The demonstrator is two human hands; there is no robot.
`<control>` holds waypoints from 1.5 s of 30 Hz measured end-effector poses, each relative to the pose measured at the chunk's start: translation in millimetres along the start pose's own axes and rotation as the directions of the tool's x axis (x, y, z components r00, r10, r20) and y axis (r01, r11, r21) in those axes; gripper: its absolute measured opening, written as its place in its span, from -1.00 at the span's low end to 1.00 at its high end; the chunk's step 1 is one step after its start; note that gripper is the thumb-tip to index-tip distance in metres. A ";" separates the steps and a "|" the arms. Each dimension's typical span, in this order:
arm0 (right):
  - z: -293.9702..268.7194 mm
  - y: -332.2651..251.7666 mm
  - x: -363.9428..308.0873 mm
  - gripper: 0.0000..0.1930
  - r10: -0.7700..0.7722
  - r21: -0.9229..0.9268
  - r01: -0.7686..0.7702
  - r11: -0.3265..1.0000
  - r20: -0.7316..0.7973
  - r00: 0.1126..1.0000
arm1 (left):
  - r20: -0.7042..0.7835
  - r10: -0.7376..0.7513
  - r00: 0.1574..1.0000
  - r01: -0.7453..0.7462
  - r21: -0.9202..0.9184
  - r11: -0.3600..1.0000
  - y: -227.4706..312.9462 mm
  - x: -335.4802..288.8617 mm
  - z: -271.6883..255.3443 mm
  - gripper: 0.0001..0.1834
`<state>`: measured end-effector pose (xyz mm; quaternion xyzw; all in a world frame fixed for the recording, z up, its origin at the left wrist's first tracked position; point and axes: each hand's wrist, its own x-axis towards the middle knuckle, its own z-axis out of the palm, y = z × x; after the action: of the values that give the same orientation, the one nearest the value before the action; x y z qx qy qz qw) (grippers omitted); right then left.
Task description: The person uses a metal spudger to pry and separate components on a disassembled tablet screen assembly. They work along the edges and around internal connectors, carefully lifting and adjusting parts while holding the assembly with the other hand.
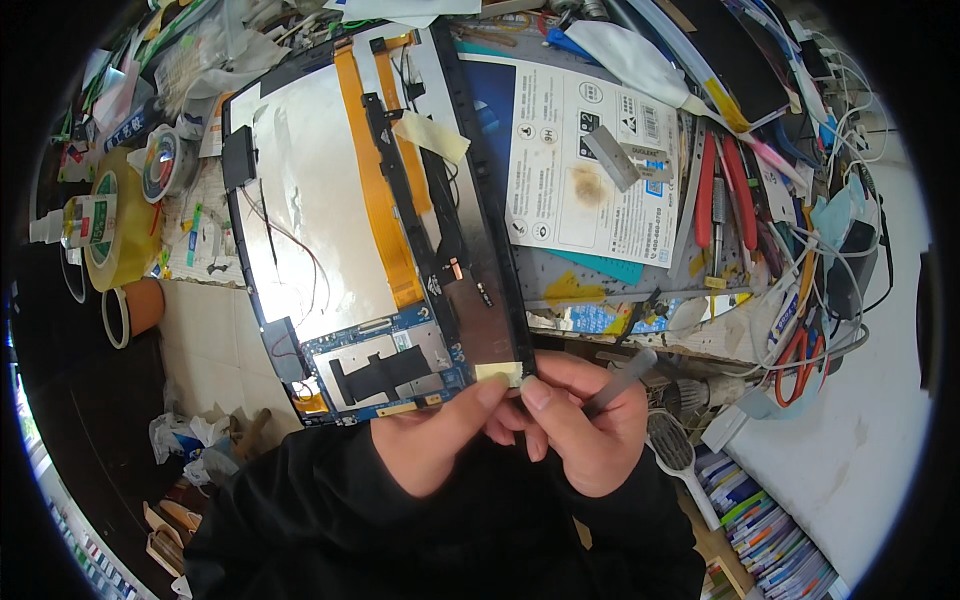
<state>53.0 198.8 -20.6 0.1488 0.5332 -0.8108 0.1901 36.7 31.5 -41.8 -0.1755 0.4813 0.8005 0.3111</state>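
An opened tablet (pixel 320 215) with its insides bare leans from my hands onto the bench edge. Orange ribbon cables (pixel 375 180), a blue circuit board (pixel 455 375) and thin wires show on it. My left hand (pixel 430 440) grips its lower edge, the thumb on a pale yellow tape strip (pixel 498 374) at the lower right corner. At that same corner my right hand (pixel 595 430) pinches with thumb and fingers. A flat grey metal tool (pixel 625 380) sticks up from between the right fingers; its other end is hidden. Another tape strip (pixel 432 137) sits on a black part higher up.
A white printed sheet (pixel 560 210) with a metal blade (pixel 612 158) on it lies on the bench. Red-handled pliers (pixel 706 190) and tangled white cables (pixel 840 250) are at the right. Tape rolls (pixel 125 220) stand left, a hairbrush (pixel 680 460) lower right.
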 end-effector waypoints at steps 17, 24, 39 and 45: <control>-5.5 3.2 0.0 -0.72 -0.017 0.033 0.017 0.999 -0.005 1.000 | 0.048 -0.002 0.999 0.003 -0.021 1.000 -0.9 1.6 -3.4 -0.80; 5.3 1.4 0.8 -0.74 0.024 -0.144 -0.043 0.989 -0.132 0.991 | -0.002 0.003 1.000 -0.004 -0.028 1.000 -2.6 0.6 0.0 -0.81; 7.9 1.4 -0.2 -0.71 0.038 -0.132 -0.058 0.990 -0.147 0.988 | -0.018 -0.049 0.999 0.048 -0.027 0.998 5.1 -0.9 0.9 -0.85; 11.1 -1.2 0.0 -0.70 0.051 -0.137 -0.080 0.987 -0.200 0.978 | 0.009 -0.024 1.000 0.023 0.004 1.000 9.1 -0.3 -0.3 -0.83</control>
<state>52.0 189.0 -15.3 0.2312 0.6015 -0.7448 0.1735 30.8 28.0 -35.7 -0.1768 0.4792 0.7967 0.3231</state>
